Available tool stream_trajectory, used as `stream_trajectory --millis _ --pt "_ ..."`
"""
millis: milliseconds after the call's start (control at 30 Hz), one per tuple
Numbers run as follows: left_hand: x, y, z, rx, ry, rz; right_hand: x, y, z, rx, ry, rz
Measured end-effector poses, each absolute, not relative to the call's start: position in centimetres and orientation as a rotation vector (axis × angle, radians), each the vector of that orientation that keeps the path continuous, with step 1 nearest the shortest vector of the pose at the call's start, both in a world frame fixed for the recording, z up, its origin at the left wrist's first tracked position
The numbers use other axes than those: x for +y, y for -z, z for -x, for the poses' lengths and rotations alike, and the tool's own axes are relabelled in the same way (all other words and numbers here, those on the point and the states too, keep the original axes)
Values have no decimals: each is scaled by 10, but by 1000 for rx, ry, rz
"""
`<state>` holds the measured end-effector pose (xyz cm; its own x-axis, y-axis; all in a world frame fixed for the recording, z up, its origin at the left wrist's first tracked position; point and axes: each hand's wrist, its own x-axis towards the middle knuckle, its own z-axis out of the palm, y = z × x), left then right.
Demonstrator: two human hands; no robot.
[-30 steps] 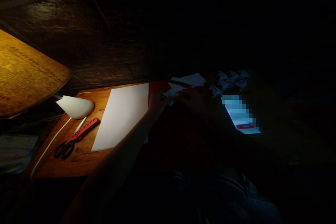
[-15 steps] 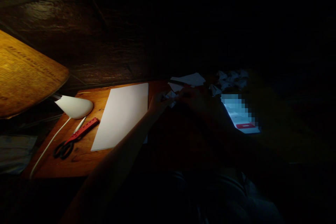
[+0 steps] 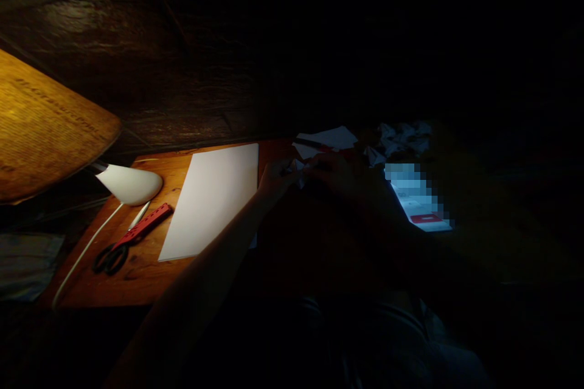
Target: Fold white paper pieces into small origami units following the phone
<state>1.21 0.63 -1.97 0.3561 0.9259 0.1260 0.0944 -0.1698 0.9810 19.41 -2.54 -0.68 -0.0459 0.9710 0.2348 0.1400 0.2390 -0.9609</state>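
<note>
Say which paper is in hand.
The small folded piece between left hand and right hand; large sheet lies left, flat pieces beyond, paper heap right.

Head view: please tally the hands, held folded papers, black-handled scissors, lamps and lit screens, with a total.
Left hand and right hand: 2
Held folded paper: 1
Black-handled scissors: 1
Lamp: 1
Lit screen: 1
Total: 6
The pale paper pieces overlap in the dark, so they are left uncounted.
</note>
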Motion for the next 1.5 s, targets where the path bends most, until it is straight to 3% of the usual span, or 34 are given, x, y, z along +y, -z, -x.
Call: stream_trajectory --millis 1500 --pt "4 13 -16 999 -1000 -1511 -23 13 -189 -1381 -992 1091"
